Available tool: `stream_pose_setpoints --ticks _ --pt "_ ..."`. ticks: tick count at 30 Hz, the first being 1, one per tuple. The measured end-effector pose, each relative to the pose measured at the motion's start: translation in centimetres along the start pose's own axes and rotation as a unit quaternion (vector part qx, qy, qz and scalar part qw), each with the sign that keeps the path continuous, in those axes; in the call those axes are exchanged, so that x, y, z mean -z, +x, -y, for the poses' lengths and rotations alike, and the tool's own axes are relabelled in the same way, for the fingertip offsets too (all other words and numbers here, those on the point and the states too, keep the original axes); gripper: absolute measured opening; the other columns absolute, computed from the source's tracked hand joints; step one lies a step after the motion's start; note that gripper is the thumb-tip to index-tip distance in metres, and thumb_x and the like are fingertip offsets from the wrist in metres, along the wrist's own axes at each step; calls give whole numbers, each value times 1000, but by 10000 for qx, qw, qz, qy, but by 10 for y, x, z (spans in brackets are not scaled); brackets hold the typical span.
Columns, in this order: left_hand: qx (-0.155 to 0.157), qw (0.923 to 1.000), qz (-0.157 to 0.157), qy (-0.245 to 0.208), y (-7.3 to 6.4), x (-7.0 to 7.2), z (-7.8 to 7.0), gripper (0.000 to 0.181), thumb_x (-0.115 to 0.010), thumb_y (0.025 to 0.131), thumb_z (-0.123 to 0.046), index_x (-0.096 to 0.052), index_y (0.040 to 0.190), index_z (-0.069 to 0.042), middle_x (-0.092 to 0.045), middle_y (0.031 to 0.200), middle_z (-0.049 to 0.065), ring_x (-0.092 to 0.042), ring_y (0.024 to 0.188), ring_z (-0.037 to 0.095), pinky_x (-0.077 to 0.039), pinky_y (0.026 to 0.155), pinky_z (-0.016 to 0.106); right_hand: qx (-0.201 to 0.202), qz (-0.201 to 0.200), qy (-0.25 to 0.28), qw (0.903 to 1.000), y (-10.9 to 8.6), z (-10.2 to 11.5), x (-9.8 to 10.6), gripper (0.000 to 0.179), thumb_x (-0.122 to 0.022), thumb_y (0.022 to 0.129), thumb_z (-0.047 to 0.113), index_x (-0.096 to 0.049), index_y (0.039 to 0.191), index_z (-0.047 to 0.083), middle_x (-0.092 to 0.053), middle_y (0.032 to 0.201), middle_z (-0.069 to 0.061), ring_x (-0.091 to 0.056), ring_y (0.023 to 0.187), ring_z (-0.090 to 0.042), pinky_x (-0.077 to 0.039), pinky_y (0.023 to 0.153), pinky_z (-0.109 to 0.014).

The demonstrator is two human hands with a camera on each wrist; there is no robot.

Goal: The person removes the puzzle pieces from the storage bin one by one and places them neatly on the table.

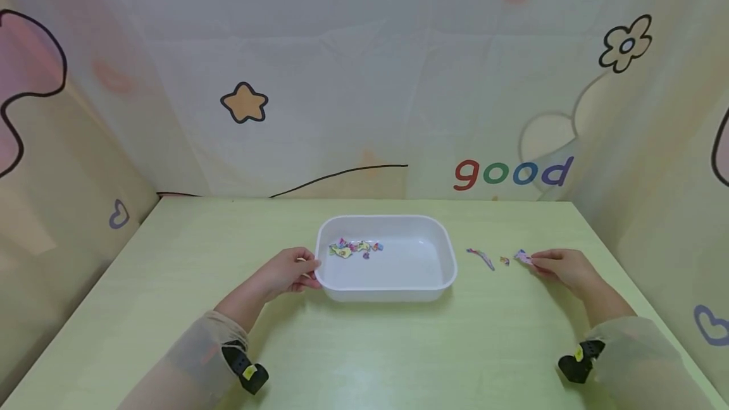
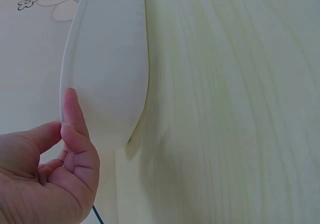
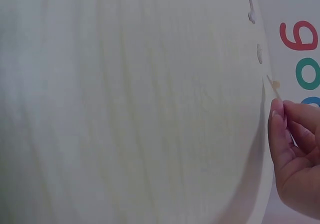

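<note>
A white plastic tray point(image 1: 384, 295) stands on the table, with several colourful crumpled paper scraps point(image 1: 343, 250) in its left part. My left hand point(image 1: 290, 269) pinches the tray's left rim between thumb and fingers; the left wrist view shows this hand point(image 2: 67, 169) against the tray's outer wall point(image 2: 107, 59). To the right of the tray, my right hand point(image 1: 569, 269) pinches a purplish paper scrap point(image 1: 522, 257) just by the tabletop. Between that hand and the tray lie a long thin strip point(image 1: 483, 259) and a small scrap point(image 1: 504, 260).
The pale wood-grain table point(image 1: 376, 353) reaches back to a printed cloth backdrop point(image 1: 353, 100), and cloth also hangs at both sides. A black wrist camera point(image 1: 245, 366) sits on the left sleeve, another camera point(image 1: 579, 362) on the right.
</note>
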State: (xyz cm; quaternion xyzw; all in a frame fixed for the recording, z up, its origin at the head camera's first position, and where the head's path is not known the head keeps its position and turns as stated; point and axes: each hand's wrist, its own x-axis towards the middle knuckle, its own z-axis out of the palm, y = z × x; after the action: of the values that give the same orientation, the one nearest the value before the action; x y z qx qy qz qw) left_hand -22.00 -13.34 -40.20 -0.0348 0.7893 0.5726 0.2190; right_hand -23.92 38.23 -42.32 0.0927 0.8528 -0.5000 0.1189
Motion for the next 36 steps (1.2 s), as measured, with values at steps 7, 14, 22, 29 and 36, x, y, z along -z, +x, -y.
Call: stream_pose_setpoints --ticks 7,14,22,29,36 --pt "21 10000 -11 -24 0 -1 1 18 -51 97 -12 -50 105 3 -61 81 10 -62 63 12 -42 54 21 -97 1 122 9999 0 -2 -1 40 -54 95 10 -45 119 -21 -64 85 1 -63 72 -4 -51 68 -21" --pt "-21 10000 -19 -56 -1 0 1 18 -51 97 -12 -49 105 4 -60 80 10 -62 63 12 -42 53 21 -114 -76 33 9999 1 1 -2 43 -54 95 11 -44 121 -21 -64 85 -1 -63 71 -4 -51 68 -20" --pt "21 9999 36 -124 -1 -1 0 18 -50 97 -11 -49 105 4 -60 79 9 -62 62 11 -42 52 21 -67 -175 -137 9997 1 3 -1 42 -56 94 13 -46 118 -20 -64 84 0 -61 71 -2 -50 66 -19" --pt "-7 9999 58 -120 0 0 -1 17 -50 97 -11 -49 104 4 -60 78 9 -62 62 11 -42 52 21 365 -175 -126 9991 -1 15 -8 47 -53 96 20 -45 124 -16 -62 104 -11 -60 77 0 -49 71 -17" --pt "40 9999 71 -79 2 1 -1 16 -50 97 -12 -50 103 2 -61 79 9 -62 63 11 -42 53 21 724 168 478 9961 -3 43 -27 49 -50 97 19 -39 129 -16 -56 118 -23 -62 88 -3 -48 78 -19"
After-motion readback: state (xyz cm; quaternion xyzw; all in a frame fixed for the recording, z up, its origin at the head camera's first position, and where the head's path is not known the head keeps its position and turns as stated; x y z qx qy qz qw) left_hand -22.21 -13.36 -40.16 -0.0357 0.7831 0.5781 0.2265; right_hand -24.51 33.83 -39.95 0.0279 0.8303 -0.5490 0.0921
